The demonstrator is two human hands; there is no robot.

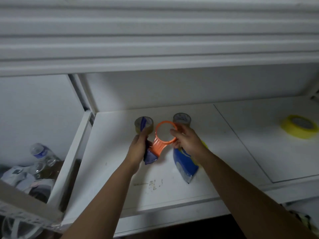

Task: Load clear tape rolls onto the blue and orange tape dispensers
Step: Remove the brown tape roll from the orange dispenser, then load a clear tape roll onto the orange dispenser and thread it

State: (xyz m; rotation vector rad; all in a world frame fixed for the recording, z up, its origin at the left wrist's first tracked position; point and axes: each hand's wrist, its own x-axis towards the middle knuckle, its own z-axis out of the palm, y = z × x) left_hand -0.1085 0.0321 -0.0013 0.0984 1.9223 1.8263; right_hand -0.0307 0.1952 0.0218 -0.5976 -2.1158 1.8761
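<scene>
Gripping blue dispenser point(149, 156), left hand point(138, 149) hides its middle; right hand point(185, 141) fingers pinch orange dispenser point(164, 137) ring.

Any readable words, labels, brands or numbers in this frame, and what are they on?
No text is readable.
Water bottle: blue label, print too blurred.
Blue packet: markings too blurred.
Tape roll core: faint print, too small.
Scuffs on the white shelf: not lettering.
</scene>
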